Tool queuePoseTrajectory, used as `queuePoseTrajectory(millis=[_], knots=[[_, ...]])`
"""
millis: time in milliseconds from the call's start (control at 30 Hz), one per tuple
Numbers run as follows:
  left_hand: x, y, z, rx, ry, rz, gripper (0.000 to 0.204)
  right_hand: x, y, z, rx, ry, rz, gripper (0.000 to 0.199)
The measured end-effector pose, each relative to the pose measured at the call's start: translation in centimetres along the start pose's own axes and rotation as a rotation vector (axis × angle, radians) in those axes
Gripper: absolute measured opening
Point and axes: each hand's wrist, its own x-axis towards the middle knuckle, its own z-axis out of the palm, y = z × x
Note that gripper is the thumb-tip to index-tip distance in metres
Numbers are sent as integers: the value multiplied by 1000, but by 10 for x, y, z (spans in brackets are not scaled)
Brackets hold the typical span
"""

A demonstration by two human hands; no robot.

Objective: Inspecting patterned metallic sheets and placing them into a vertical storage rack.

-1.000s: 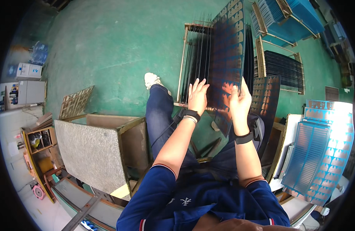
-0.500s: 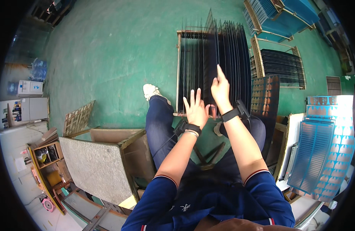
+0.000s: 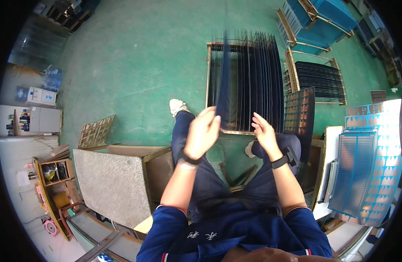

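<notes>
A metal rack (image 3: 208, 74) stands on the floor before me, with several thin dark sheets (image 3: 264, 78) on edge in it. Toward its left side, one dark blue sheet (image 3: 225, 83) rises above the others and is blurred. My left hand (image 3: 202, 133), smeared by motion, is closed at this sheet's near end. My right hand (image 3: 265, 133) hovers by the rack's near edge, fingers apart and holding nothing. Each wrist wears a black strap.
A second rack of dark sheets (image 3: 319, 76) and a rack of blue sheets (image 3: 314, 26) stand at the far right. Patterned copper-coloured panels (image 3: 299, 109) lean beside my right leg. A grey-topped box-like stand (image 3: 111, 185) is at my left, a blue panel (image 3: 353, 174) at right.
My left hand has moved left and back to the raised sheet's near end. My right hand has come back toward me, off the sheets, and opened. The raised sheet now stands further left.
</notes>
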Motion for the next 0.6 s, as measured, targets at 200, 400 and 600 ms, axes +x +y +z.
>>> queuePoseTrajectory(millis=[200, 400, 600], knots=[[-83, 48, -156, -750, 129, -205, 23, -17, -38, -39, 157, 35, 40, 48], [-146, 2, -162, -1078, 178, -207, 32, -31, -51, -88, 1173, 24, 90, 34], [-151, -29, -121, -1485, 193, -247, 51, -84, -85, -95, 1091, 39, 23, 25]])
